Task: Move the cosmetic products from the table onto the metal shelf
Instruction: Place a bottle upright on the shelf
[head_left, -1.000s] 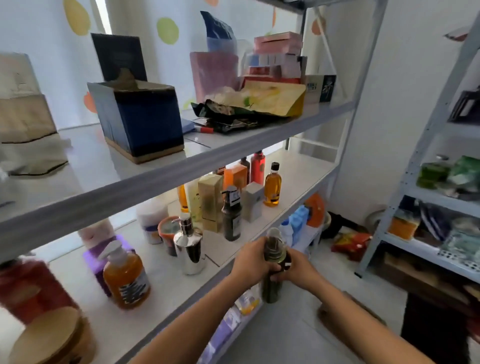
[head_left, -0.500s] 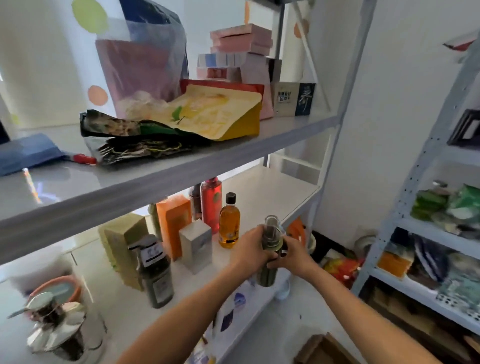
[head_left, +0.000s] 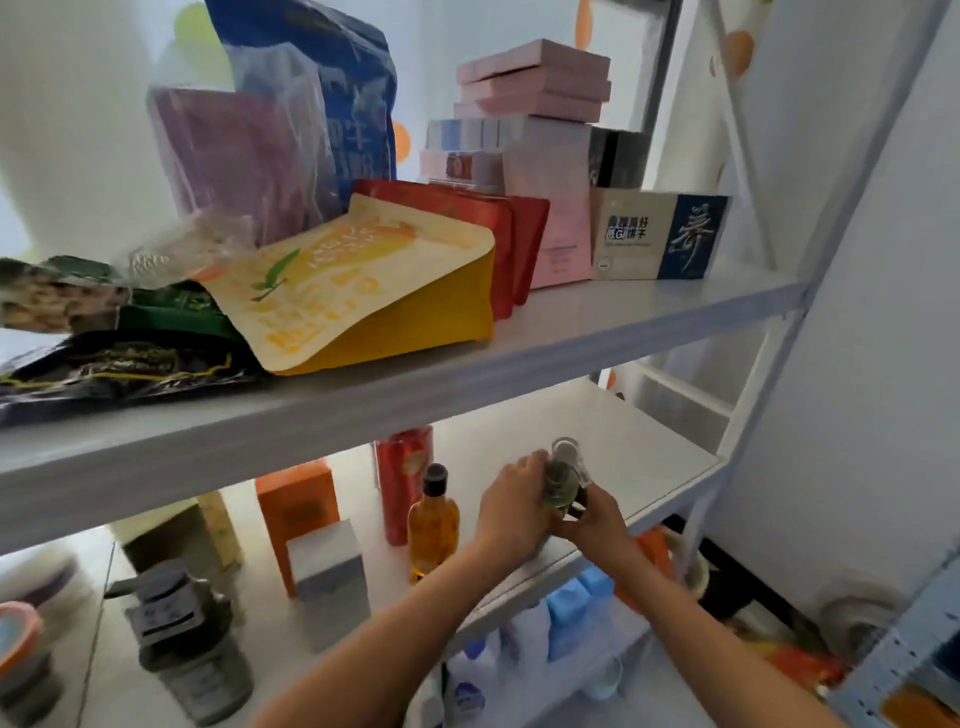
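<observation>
The clear-capped bottle (head_left: 561, 480), filled with a greenish liquid, stood upright between both hands just to the right of the amber bottle (head_left: 434, 519), above the front of the middle board of the metal shelf (head_left: 649, 457). The left hand (head_left: 511, 512) curled its fingers round the side nearer the amber bottle. The right hand (head_left: 597, 522) wrapped the lower body from the far side, so both gripped it. Whether its base had met the board could not be told, as the hands hid it.

Just behind and left of the amber bottle stood a red can (head_left: 402, 483). Further left were an orange box (head_left: 298, 514) and a grey box (head_left: 330, 571), and a dark pump bottle (head_left: 192, 654) stood well to the left.

By the look of it, the placing was nearly done: the bottle was at the shelf but not yet released. To finish well, it would best come down straight and level onto the bare board right of the amber bottle, a little back from the front edge. A clear gap was needed so the left knuckles would not tip the amber bottle. One hand should steady the bottle while the other let go.
</observation>
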